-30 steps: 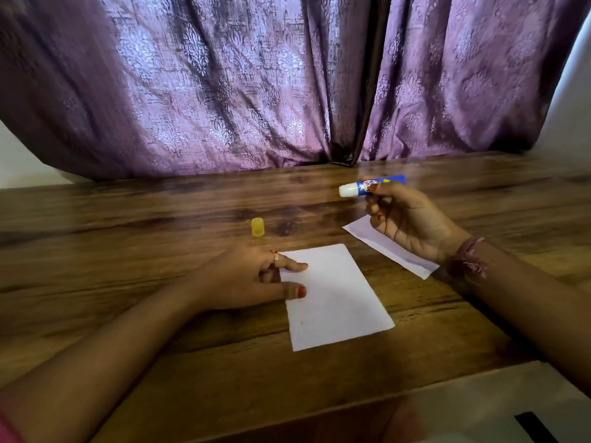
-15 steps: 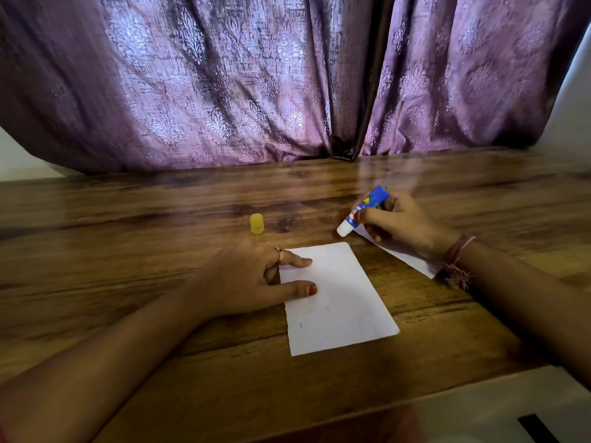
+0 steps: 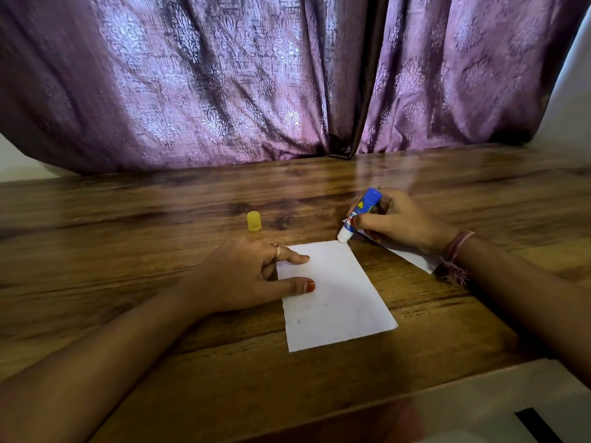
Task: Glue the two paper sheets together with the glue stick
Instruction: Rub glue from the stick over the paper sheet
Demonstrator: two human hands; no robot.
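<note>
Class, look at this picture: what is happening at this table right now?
A person is starting to glue paper. The right hand holds an uncapped blue glue stick, tip down at the far right corner of a white sheet. The left hand presses that sheet flat on the wooden table. A second sheet lies partly under the right hand, and the yellow cap stands nearby.

Purple patterned curtains hang behind a glossy wooden table; pale wall at right.
</note>
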